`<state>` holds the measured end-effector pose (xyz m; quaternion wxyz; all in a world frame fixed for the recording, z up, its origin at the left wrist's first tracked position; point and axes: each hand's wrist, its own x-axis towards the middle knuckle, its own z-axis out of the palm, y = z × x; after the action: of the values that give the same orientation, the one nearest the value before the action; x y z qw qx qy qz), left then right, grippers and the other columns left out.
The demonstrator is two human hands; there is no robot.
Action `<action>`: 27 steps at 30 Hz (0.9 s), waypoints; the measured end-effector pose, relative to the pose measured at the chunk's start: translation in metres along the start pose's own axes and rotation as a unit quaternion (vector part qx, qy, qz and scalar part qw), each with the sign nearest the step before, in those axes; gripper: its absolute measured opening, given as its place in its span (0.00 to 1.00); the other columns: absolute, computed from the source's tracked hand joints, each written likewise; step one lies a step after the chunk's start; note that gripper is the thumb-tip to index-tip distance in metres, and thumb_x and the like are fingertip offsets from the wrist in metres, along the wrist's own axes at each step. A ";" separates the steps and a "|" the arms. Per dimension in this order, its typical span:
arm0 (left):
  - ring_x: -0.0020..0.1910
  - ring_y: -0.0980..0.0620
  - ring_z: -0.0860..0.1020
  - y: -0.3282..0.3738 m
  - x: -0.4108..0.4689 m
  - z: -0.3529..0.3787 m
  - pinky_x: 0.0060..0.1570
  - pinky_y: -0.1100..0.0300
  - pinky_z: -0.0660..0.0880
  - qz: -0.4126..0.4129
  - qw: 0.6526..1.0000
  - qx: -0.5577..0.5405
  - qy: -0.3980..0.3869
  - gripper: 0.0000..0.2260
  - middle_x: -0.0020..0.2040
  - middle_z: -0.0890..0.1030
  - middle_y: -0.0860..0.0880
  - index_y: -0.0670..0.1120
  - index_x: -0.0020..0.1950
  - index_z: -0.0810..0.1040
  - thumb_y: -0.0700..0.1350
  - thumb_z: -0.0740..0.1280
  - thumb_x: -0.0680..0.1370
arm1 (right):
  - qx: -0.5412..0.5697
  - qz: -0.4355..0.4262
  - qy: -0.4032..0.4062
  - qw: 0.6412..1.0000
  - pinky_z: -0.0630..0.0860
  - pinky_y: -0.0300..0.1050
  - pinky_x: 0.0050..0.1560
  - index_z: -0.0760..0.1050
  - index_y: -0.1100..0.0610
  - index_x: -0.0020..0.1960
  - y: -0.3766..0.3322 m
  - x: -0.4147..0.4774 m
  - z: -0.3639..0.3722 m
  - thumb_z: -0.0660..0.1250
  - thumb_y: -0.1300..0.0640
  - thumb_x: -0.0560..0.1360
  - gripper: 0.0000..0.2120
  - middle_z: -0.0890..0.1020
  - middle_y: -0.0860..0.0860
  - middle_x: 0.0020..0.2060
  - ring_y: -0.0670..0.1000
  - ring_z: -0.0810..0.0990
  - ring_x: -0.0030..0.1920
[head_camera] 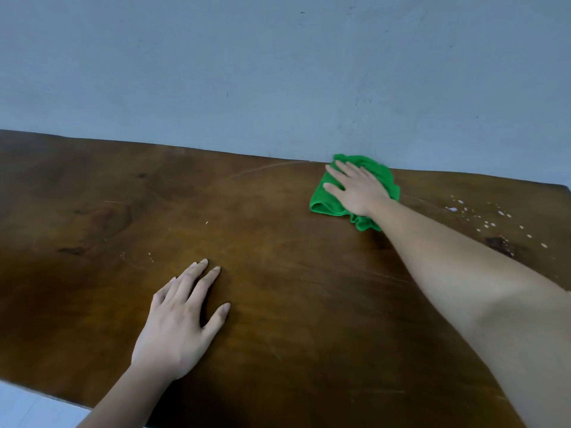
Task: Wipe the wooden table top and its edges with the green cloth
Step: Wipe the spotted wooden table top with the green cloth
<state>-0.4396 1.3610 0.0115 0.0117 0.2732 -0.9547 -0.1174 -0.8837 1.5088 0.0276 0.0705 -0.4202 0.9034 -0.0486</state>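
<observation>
- Green cloth lies bunched on the wooden bench, at the far edge and right of centre. Its far side touches the pale blue-grey wall.
- Right grip lies palm-down on top of the cloth. The fingers are straight and slightly spread, pointing far-left. The hand presses flat and does not curl round the fabric.
- Cloth shows beyond the fingertips, left of the thumb and below the wrist.
- Right forearm is bare and fully stretched, running diagonally from the lower right corner up to the cloth.
- Left grip rests flat on bare wood near the front edge, left of centre and well apart from the cloth. Its fingers are straight and close together, the thumb is spread to the right, and it holds nothing.
- Left forearm enters from the bottom of the view and crosses the front edge of the bench.
- White specks are scattered on the wood to the right of the cloth, near a dark blotch.
- Faint curved streak arcs over the wood left of the cloth.
- Pale floor shows past the near left corner of the bench.
</observation>
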 end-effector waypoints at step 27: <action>0.89 0.54 0.48 0.000 -0.002 -0.003 0.86 0.48 0.47 0.018 1.000 0.006 -0.001 0.39 0.89 0.53 0.57 0.61 0.89 0.53 0.77 0.40 0.81 | 0.016 -0.179 -0.031 0.983 0.39 0.52 0.87 0.46 0.42 0.89 -0.157 -0.109 0.046 0.44 0.44 0.91 0.28 0.44 0.41 0.88 0.45 0.39 0.87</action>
<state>-0.4380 1.3609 0.0143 0.0113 0.2557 -0.9602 -0.1114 -0.6884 1.4898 0.0146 0.0958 -0.5753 0.8100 -0.0618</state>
